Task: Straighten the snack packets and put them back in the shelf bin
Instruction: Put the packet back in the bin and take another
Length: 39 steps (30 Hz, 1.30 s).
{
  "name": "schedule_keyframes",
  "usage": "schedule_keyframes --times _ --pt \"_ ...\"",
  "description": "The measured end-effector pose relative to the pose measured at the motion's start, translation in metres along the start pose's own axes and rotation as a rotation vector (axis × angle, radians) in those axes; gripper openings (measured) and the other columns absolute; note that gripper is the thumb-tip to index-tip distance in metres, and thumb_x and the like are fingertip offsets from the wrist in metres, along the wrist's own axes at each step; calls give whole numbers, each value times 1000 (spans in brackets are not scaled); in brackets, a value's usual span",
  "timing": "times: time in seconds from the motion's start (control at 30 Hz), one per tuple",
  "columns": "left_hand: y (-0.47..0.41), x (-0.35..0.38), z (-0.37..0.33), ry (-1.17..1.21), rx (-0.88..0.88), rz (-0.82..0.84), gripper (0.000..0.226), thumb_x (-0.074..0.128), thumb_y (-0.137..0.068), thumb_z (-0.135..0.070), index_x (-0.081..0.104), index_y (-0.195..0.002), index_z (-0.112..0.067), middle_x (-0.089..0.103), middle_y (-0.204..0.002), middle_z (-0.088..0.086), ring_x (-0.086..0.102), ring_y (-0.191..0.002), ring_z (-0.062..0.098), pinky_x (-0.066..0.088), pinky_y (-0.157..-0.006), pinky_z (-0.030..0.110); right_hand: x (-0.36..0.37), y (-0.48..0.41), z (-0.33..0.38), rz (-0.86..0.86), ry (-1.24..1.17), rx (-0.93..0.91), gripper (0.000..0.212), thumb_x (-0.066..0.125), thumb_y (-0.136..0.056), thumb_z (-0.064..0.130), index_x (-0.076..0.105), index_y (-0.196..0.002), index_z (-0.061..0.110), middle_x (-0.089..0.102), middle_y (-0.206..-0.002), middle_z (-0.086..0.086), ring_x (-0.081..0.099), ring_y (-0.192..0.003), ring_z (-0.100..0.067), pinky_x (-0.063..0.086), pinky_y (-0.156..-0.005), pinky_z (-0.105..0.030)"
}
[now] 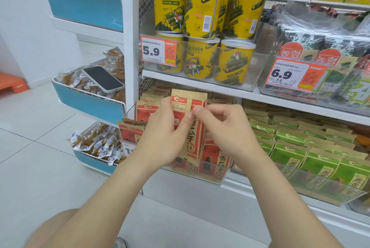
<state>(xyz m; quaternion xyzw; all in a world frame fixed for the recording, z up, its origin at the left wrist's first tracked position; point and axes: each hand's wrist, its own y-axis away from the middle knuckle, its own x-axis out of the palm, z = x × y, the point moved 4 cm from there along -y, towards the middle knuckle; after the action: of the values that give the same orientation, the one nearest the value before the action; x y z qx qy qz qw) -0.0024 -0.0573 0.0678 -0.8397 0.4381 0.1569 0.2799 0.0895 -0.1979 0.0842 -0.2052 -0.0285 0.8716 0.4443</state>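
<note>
- The held packets (pixel 188 100), a small red-and-tan stack, stand upright over the front half of the clear shelf bin (pixel 210 174). Their long axis is vertical and the sealed top edge is uppermost.
- The left hand (pixel 160 127) grips the stack's left edge with its fingers curled round it, above the bin's left side.
- The right hand (pixel 224 125) pinches the right edge between thumb and forefinger, above the bin's middle.
- Both hands are on the stack, so neither is nearer. I judge the next move to be a short drop straight down into the bin.
- The stack's lower end dips towards the bin's front wall. I cannot tell whether it rests on anything.
- More red packets (pixel 147 110) stand in rows at the bin's back and left.
- Green packets (pixel 290 137) lie right of the bin.
</note>
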Motion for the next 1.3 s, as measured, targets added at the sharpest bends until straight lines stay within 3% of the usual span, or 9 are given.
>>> schedule_keyframes --times 0.07,0.2,0.33,0.6,0.87,1.0,1.13,1.2,1.3 --pt "2 1 -2 -41 15 -11 44 55 -107 -51 42 -143 -29 67 -108 -26 64 -102 -12 55 -79 15 1 1 2 -29 24 -67 18 65 -107 32 83 -104 29 82 -86 8 80 -84 -13 66 -85 -50" --pt "8 1 -8 -183 61 -129 39 49 -105 -53 44 -130 -23 67 -95 -17 67 -87 9 58 -78 45 6 1 4 -78 137 -174 24 67 -103 33 80 -83 29 78 -76 6 73 -76 -24 61 -74 -44" --pt "8 2 -12 -200 54 -151 37 33 -102 -52 51 -121 -26 70 -95 -7 69 -87 25 57 -77 52 7 0 7 -39 30 -141 39 69 -105 20 69 -66 25 61 -58 16 51 -59 -4 43 -60 -26" --pt "1 0 -8 150 -47 -32 21 50 -112 -32 70 -117 -38 80 -92 -8 76 -88 13 61 -85 52 2 0 6 -47 -78 -166 37 67 -105 29 70 -76 7 65 -75 -31 56 -64 -22 54 -61 -57" --pt "-2 -5 -3 332 -118 -234 27 76 -97 -48 67 -120 -38 78 -106 -19 76 -96 2 65 -87 45 3 2 0 18 -117 93 23 65 -108 33 82 -105 19 84 -91 -1 82 -88 -21 65 -89 -51" --pt "-2 -7 -7 552 -161 -205 15 65 -108 -33 70 -120 -27 82 -107 -7 81 -95 15 68 -83 49 6 2 -5 43 -42 160 31 56 -113 32 81 -102 18 83 -88 -3 81 -86 -29 64 -86 -49" --pt "-3 -7 -9 775 -229 -86 31 50 -114 -32 79 -114 -20 82 -110 8 79 -99 25 68 -76 42 4 -1 -7 -38 176 105 28 47 -115 35 74 -113 28 81 -94 4 76 -89 -21 61 -87 -43" --pt "-2 -6 -9 805 -221 -44 27 56 -111 -31 79 -117 -18 81 -113 11 78 -103 28 69 -80 42 8 -1 -5 -91 72 100 21 48 -114 31 54 -133 38 79 -100 7 74 -86 -9 56 -75 -36" --pt "-1 -3 -7 825 -226 -41 22 66 -106 -27 80 -116 -13 81 -110 12 78 -100 27 68 -79 41 15 -1 -2 -146 -102 62 22 50 -113 22 50 -126 39 77 -99 3 72 -80 -10 52 -70 -31"
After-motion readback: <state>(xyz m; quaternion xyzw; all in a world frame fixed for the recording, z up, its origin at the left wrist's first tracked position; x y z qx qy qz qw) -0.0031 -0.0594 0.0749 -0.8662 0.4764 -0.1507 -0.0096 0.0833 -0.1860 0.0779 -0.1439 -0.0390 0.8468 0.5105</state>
